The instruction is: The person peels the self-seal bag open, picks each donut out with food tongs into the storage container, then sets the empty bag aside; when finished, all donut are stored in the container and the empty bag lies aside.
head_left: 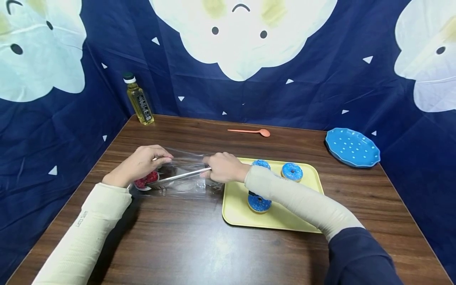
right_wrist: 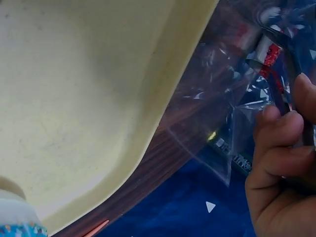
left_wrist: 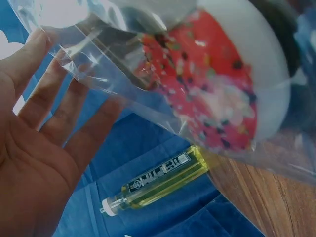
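A clear plastic bag (head_left: 185, 188) lies across the left middle of the table, with a red-topped, sprinkled donut (left_wrist: 207, 84) at its left end. My left hand (head_left: 144, 164) pinches the bag's upper edge between thumb and fingers; in the left wrist view the fingers (left_wrist: 64, 98) are fairly straight behind the film. My right hand (head_left: 225, 168) grips the silver tongs (head_left: 178, 176), which reach left into the bag toward the donut. In the right wrist view, curled fingers (right_wrist: 276, 143) and thumb close around the handle. The tongs' far end is partly hidden by film and glare.
Under my right forearm sits a yellow tray (head_left: 235, 213) with blue donuts (head_left: 259, 203) on it. Along the back are a bottle of yellow oil (head_left: 140, 103), an orange spoon (head_left: 254, 131) and a blue dotted plate (head_left: 352, 147). Dark blue cloth (head_left: 199, 91) hangs behind the table.
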`<state>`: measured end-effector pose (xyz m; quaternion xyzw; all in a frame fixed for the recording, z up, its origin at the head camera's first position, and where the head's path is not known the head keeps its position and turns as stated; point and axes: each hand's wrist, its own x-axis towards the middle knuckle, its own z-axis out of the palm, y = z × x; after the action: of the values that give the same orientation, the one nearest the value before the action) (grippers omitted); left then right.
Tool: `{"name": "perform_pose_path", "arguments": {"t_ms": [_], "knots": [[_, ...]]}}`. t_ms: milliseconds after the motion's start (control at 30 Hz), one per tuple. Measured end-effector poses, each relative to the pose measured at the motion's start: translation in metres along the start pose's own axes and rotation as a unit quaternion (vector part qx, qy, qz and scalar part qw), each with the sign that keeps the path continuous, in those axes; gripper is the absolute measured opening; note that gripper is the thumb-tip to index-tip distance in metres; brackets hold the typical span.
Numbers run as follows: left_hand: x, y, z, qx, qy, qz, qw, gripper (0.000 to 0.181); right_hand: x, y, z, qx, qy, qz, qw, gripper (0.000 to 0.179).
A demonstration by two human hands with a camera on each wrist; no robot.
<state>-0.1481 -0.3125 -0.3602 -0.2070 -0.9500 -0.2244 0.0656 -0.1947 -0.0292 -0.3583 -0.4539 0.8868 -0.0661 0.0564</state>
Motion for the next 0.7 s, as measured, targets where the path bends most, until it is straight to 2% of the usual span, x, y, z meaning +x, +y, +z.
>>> {"name": "perform_pose_path", "arguments": {"t_ms": [200, 467, 700], "knots": [[-0.003, -0.001, 0.000, 0.000, 0.006, 0.011, 0.9999, 0.011, -0.013, 0.007, -0.005, 0.022, -0.006, 0.017, 0.9996, 0.053], [-0.005, -0.005, 0.000, -0.002, 0.016, 0.017, 0.9997, 0.010, -0.040, 0.026, -0.015, 0.046, 0.019, 0.034, 0.9982, 0.037], [-0.007, -0.008, 0.003, 0.000, 0.021, 0.016, 0.9996, 0.010, -0.071, 0.039, -0.020, 0.043, 0.018, 0.048, 0.9978, 0.047]]}}
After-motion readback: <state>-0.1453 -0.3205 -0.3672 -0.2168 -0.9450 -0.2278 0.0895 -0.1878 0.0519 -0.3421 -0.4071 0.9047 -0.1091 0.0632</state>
